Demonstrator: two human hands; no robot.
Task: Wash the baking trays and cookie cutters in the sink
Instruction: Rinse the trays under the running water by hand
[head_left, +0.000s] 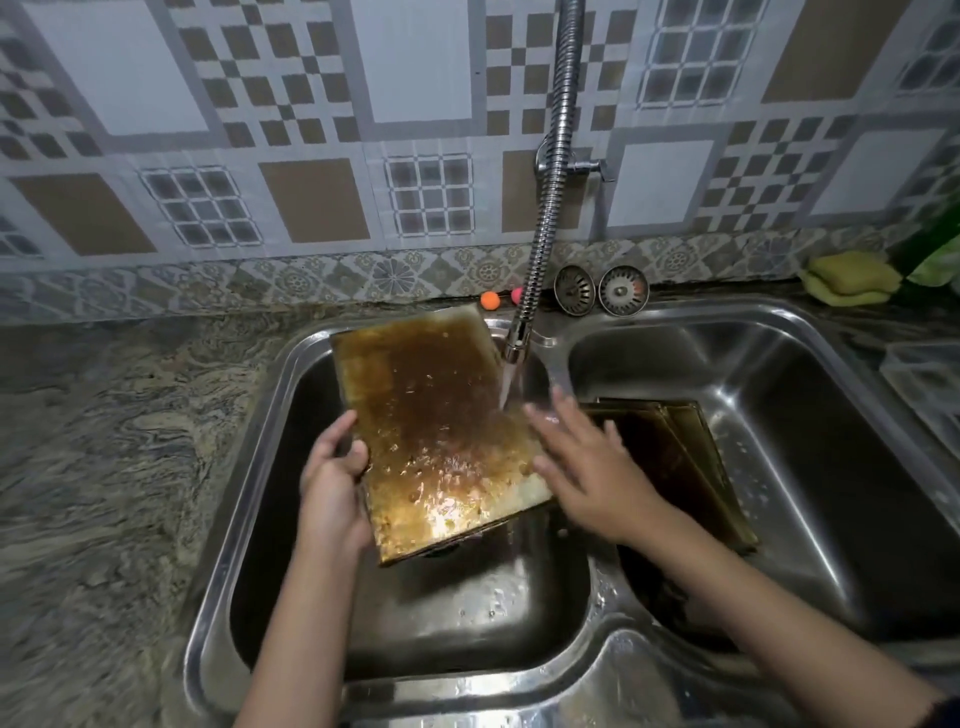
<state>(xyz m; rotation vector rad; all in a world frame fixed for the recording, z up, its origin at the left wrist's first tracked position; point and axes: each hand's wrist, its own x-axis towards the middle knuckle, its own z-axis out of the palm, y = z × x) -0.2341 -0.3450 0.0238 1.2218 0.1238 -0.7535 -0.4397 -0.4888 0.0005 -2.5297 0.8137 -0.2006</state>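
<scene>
A stained, browned baking tray (436, 431) is held tilted over the left basin of a steel double sink (218, 493), its surface wet and glistening. The left hand (332, 478) grips the tray's left edge, thumb curled over the top face. The right hand (587, 467) is spread with straight fingers at the tray's right edge, blurred, just below a stream of water (506, 384) falling from a flexible metal faucet (545, 197). More dark trays (685, 457) lean stacked in the right basin. Behind the sink, two round strainer plugs (600, 289) stand against the tiled wall, beside small orange and pink balls (490, 300). A yellow sponge (852, 278) rests on the stone desk (104, 441) at far right.
</scene>
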